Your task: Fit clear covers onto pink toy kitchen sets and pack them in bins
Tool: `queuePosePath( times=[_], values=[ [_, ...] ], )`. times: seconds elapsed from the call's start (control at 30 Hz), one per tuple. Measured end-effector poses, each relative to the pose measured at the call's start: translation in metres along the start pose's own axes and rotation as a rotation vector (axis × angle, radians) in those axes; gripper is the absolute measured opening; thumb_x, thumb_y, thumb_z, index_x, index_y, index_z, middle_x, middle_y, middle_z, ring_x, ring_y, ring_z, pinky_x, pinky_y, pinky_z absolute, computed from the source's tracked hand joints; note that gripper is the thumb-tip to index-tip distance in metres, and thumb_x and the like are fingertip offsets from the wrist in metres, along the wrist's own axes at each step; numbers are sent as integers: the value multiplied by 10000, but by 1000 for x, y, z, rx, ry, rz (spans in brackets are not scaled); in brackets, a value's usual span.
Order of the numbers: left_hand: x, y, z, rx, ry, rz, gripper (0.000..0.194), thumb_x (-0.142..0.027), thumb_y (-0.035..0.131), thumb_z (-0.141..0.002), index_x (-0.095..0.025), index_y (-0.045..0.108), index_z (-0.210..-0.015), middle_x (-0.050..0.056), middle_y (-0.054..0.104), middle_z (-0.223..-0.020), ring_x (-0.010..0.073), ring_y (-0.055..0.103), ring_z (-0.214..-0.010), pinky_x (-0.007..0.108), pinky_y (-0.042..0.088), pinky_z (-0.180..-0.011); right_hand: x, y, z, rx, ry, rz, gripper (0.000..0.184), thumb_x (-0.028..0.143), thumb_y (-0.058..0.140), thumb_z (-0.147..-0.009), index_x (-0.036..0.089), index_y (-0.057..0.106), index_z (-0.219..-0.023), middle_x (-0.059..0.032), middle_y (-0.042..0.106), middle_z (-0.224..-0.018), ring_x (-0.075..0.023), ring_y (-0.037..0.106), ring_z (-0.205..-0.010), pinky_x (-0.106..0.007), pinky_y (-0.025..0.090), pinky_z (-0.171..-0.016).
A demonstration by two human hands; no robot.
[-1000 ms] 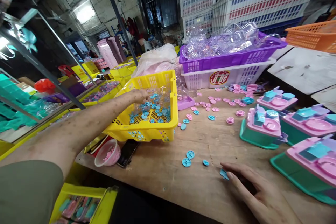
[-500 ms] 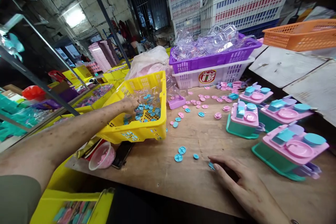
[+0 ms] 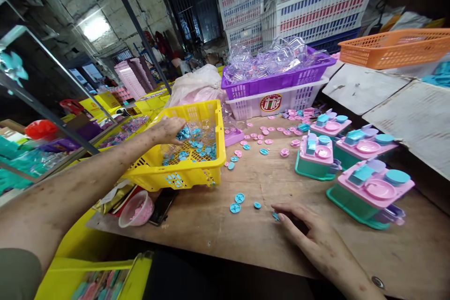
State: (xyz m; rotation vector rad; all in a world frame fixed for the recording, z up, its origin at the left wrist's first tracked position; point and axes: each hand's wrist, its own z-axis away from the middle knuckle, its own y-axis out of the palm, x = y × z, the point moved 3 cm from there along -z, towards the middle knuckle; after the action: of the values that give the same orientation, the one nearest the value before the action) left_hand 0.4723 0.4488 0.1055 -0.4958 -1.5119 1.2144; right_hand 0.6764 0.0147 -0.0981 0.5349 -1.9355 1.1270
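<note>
My left hand [image 3: 171, 130] reaches into a yellow basket [image 3: 191, 176] and is closed on a handful of small blue plastic discs [image 3: 183, 133]. More blue discs [image 3: 197, 149] and clear bags lie in the basket. My right hand [image 3: 311, 235] rests flat on the wooden table [image 3: 225, 229], fingers spread, its fingertips touching a blue piece [image 3: 276, 216]. Three loose blue discs [image 3: 239, 202] lie just left of it. Pink and teal toy sink sets [image 3: 369, 191] stand to the right.
A purple basket [image 3: 277, 79] of clear plastic shells sits on a white crate at the back. Pink and blue discs [image 3: 263, 138] are scattered mid-table. A pink bowl [image 3: 137, 210] and a phone [image 3: 162, 206] sit at the table's left edge. An orange basket [image 3: 393, 49] is at far right.
My left hand has lifted from the basket floor with a handful of blue discs. The view has shifted; my right hand stays on the table.
</note>
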Motion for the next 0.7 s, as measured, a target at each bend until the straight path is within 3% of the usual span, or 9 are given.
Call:
queuePosePath(
  times=[0.13, 0.23, 0.33, 0.47, 0.6, 0.7],
  values=[
    [-8, -4, 5, -76, -40, -25, 839, -428, 872, -878, -91, 500, -1550, 259, 621, -1472, 400, 667, -1306, 459, 542, -1063, 2, 0, 0, 8, 3, -4, 383, 548, 596, -1051, 316, 868, -1187, -63, 856, -1209, -309, 834, -1117, -498, 705, -1017],
    [-20, -6, 5, -69, 6, -83, 1019, -496, 910, -862, -151, 400, -1675, 273, 506, -1628, 410, 646, -1355, 434, 564, -1005, 2, 0, 0, 2, 6, -2, 385, 546, 603, -1048, 304, 874, -1176, -79, 855, -1214, -315, 830, -1125, -496, 698, -1029],
    [-34, -10, 4, -37, 90, -210, 961, -562, 884, -899, -247, 440, -1691, 237, 561, -1584, 436, 604, -1395, 493, 536, -1058, 2, 0, 1, 0, 0, -2, 385, 539, 604, -1051, 300, 877, -1180, -84, 852, -1228, -314, 828, -1134, -487, 696, -1033],
    [-45, -12, 2, 33, 161, -258, 935, -518, 902, -895, -211, 483, -1672, 239, 630, -1462, 419, 634, -1331, 478, 540, -1053, 1, 0, 1, 0, -4, 4, 380, 536, 612, -1051, 299, 877, -1187, -82, 855, -1221, -309, 836, -1118, -469, 705, -1022],
    [-42, -7, -2, 69, 149, -158, 1144, -481, 971, -815, -220, 359, -1747, 256, 508, -1630, 416, 620, -1387, 439, 558, -1065, 0, 0, 1, -7, -12, 13, 394, 553, 620, -1060, 282, 885, -1168, -98, 859, -1203, -309, 845, -1086, -440, 720, -987],
    [-33, 0, -5, 100, 92, -132, 1276, -488, 1021, -742, -286, 304, -1778, 260, 378, -1763, 476, 552, -1471, 532, 514, -1156, -1, -1, 1, -10, -12, 25, 397, 569, 629, -1064, 288, 892, -1165, -92, 861, -1202, -310, 848, -1081, -441, 724, -986]
  ],
)
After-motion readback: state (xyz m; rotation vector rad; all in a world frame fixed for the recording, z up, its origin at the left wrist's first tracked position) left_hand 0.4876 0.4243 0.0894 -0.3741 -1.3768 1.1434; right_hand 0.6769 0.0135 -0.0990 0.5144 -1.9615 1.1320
